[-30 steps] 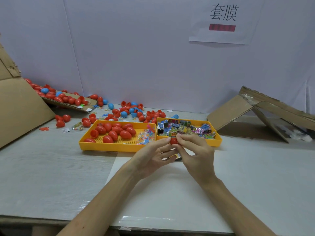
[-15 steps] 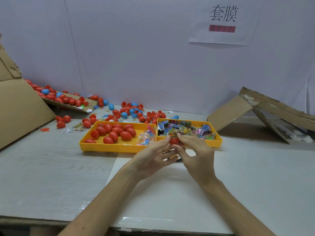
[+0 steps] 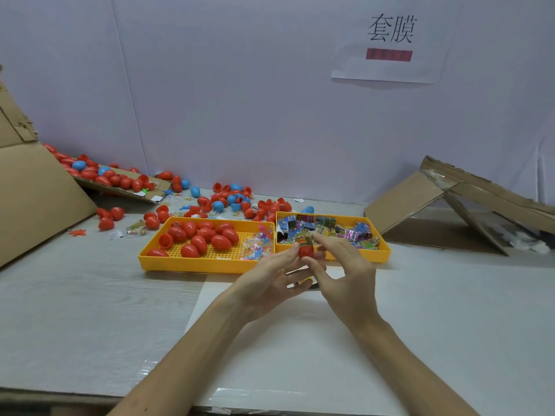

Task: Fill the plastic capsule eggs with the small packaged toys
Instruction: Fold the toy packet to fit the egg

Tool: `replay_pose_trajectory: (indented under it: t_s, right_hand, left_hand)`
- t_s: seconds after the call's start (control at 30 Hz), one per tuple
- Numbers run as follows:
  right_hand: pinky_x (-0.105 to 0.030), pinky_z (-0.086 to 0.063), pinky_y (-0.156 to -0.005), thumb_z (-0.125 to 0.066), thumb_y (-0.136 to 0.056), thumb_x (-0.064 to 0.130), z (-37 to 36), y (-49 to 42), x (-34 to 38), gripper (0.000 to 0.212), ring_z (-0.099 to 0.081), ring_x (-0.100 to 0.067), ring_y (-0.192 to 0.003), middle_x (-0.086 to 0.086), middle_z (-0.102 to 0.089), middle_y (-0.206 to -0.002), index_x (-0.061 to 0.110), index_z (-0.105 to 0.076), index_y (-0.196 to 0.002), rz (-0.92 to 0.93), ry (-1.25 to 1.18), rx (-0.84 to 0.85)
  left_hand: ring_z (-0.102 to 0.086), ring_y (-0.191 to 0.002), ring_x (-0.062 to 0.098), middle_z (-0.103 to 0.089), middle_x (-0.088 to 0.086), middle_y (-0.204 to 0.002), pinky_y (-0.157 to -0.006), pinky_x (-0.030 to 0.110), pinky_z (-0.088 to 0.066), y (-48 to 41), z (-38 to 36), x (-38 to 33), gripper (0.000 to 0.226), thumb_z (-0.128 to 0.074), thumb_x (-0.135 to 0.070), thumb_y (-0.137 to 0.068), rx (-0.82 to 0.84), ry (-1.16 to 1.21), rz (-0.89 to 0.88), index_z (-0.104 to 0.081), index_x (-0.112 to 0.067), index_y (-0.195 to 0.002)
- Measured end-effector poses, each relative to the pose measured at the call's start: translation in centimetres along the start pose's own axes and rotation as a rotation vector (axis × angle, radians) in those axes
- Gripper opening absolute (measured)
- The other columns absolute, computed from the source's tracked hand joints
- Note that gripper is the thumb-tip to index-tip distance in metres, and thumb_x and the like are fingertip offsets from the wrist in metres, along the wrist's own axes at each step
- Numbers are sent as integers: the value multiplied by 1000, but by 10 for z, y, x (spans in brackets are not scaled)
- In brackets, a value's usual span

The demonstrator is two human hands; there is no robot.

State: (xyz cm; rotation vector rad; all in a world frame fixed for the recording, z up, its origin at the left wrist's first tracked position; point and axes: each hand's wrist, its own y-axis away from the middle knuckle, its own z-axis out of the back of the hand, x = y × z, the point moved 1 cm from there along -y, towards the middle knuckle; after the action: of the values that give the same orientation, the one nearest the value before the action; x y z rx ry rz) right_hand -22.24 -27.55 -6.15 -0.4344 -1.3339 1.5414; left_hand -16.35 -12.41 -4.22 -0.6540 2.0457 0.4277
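My left hand pinches a red egg half between thumb and fingertips, just in front of the two yellow trays. A small packaged toy with a green and orange wrapper sticks up out of that half. My right hand is beside it, fingertips touching the packet's top. The left yellow tray holds several red eggs and tiny clear packets. The right yellow tray holds several colourful toy packets. Something small lies on the table under my hands, mostly hidden.
Loose red and blue egg halves are scattered behind the trays. More eggs lie on a cardboard flap at the back left. A large cardboard sheet leans at the left. A collapsed cardboard box lies at the right.
The toy packet now stands up out of the red egg half; earlier only the red half showed between my fingertips. My right fingers have spread and lifted slightly.
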Motion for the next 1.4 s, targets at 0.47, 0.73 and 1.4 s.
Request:
replay_pose_trajectory:
  t_s: [0.47,0.73,1.4]
  right_hand:
    - [-39,-56,-78,-75,-86,17,-4,5,-10,22,-67,-10,-95,4,-73,-101,10,-78,-106,58,-1,-33]
    - [-32,-56,-85,-81,-82,11,-1,2,-7,31,-69,-11,-98,5,-74,-105,13,-76,-112,27,10,6]
    - [-32,-58,-73,-78,-86,15,0,-4,-4,29,-67,-12,-95,3,-70,-102,14,-75,-115,-229,-205,118]
  left_hand:
    - [-63,-124,24,-68,6,-132,-101,35,-50,-6,8,3,37,-67,-43,-95,-25,-86,9,-71,-21,-125]
    - [-64,-124,26,-66,10,-134,-97,33,-51,-6,10,3,48,-73,-43,-91,-30,-85,-12,-67,-15,-130]
    - [-65,-122,30,-67,18,-131,-97,31,-56,-5,11,-1,34,-63,-19,-95,-63,36,-85,-67,-8,-128]
